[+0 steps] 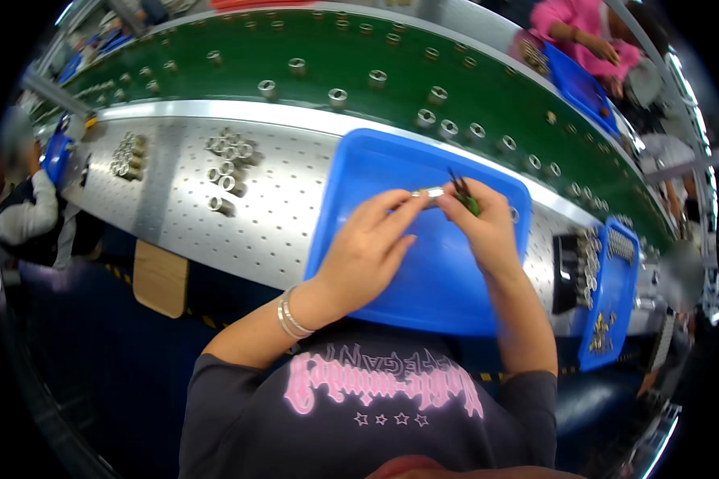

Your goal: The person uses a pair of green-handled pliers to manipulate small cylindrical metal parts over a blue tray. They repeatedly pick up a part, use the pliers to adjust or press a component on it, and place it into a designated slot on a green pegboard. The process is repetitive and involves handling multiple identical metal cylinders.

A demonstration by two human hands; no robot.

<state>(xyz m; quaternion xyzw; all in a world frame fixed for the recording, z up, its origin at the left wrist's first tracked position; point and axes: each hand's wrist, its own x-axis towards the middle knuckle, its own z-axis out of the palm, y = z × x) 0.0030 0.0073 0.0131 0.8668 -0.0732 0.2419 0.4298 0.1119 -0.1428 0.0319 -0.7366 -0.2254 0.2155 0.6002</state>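
Note:
Above a large blue tray [423,291], my left hand [366,249] pinches a small, shiny metal sleeve [431,194] between thumb and fingers. My right hand [491,227] meets its other end with thumb and fingertips. Tucked in that same right hand is a green-handled tool [466,199] with thin dark prongs pointing up; its exact kind is partly hidden by the fingers. Another small metal ring [514,214] shows in the tray beside my right hand.
Beyond the tray runs a green conveyor belt [240,64] carrying scattered metal sleeves. On the perforated metal table [176,199] stand sleeve clusters [228,152]. To the right are a black holder [566,271] and a smaller blue tray [611,287] of parts. Co-workers sit at left and far right.

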